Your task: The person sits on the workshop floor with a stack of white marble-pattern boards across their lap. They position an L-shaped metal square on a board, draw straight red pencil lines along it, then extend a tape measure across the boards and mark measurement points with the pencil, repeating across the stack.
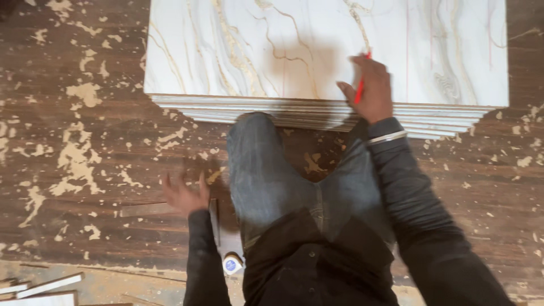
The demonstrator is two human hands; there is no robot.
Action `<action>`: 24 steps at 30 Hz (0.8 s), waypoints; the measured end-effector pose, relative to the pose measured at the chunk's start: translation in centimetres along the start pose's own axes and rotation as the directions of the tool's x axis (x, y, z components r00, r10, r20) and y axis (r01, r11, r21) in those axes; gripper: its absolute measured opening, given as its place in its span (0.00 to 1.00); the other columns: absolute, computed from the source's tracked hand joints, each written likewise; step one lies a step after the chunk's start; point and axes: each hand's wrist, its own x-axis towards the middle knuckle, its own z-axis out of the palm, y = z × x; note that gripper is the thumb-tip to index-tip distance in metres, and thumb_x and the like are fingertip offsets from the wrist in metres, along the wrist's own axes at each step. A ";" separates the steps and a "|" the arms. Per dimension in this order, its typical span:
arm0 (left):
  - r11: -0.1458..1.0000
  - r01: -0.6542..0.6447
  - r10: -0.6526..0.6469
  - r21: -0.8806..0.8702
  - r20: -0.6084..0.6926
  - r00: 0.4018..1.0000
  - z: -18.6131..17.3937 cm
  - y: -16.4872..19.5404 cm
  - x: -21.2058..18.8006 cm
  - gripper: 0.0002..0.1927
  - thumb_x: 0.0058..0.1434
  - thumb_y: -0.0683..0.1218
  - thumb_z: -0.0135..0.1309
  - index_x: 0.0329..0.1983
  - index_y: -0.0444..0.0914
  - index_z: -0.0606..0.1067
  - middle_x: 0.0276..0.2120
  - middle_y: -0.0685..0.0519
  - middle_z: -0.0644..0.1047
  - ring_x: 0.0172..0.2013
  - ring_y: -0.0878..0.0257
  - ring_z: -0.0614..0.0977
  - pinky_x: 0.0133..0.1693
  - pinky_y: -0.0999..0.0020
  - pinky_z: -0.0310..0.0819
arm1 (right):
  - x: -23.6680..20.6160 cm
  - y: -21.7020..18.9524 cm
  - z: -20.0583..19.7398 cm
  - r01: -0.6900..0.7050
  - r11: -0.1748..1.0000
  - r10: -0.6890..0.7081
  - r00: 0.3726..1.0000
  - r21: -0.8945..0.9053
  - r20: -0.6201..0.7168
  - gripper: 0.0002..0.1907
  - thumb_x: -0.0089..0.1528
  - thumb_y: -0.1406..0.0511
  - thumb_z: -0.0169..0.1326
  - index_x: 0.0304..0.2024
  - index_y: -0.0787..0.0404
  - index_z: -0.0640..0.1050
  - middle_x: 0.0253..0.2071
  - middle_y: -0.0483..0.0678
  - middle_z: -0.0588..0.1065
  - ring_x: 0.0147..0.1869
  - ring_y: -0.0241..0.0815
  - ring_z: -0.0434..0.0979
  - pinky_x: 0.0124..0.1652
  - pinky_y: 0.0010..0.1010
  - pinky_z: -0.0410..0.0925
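My right hand (pixel 368 88) grips a red pencil (pixel 360 88) with its tip over the top tile of a stack of white marble-patterned tiles (pixel 238 51). Thin red lines run down that tile at its right part. My left hand (pixel 184 195) is spread flat on the dark wooden floor (pixel 85 187), fingers apart, holding nothing. A metal square ruler (pixel 214 218) lies on the floor just right of that hand. My knees in blue jeans press against the front edge of the tile stack.
The floor is spotted with pale plaster patches. A small round white-and-blue cap or tape (pixel 232 263) lies by my left forearm. Narrow cut tile strips (pixel 48 285) lie at the bottom left corner.
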 end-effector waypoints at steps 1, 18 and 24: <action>0.992 -0.095 0.088 -0.083 -0.081 0.993 0.0 1.4 2.5 0.32 0.64 0.63 0.63 0.62 0.40 0.73 0.73 0.38 0.59 0.74 0.41 0.60 0.70 0.37 0.56 | 0.0 0.3 -0.3 0.016 0.999 -0.016 1.000 -0.029 0.016 0.30 0.61 0.54 0.67 0.59 0.63 0.75 0.57 0.60 0.76 0.61 0.60 0.73 0.58 0.51 0.62; 0.886 0.296 -0.346 -0.357 -0.082 0.935 1.6 17.0 19.5 0.79 0.45 0.75 0.73 0.73 0.24 0.35 0.67 0.28 0.48 0.66 0.32 0.61 0.59 0.45 0.69 | -1.5 0.2 -1.8 -0.075 0.986 0.089 0.992 -0.151 0.093 0.35 0.62 0.48 0.66 0.61 0.65 0.76 0.65 0.62 0.73 0.74 0.59 0.66 0.65 0.54 0.55; 0.905 0.192 -0.267 -0.380 -0.154 0.951 1.8 17.0 19.2 0.79 0.49 0.75 0.74 0.73 0.23 0.36 0.66 0.27 0.51 0.65 0.33 0.61 0.59 0.45 0.70 | -2.4 1.4 -1.0 -0.135 0.986 0.143 0.987 -0.103 0.077 0.34 0.61 0.50 0.67 0.62 0.63 0.75 0.68 0.61 0.70 0.76 0.58 0.63 0.67 0.56 0.51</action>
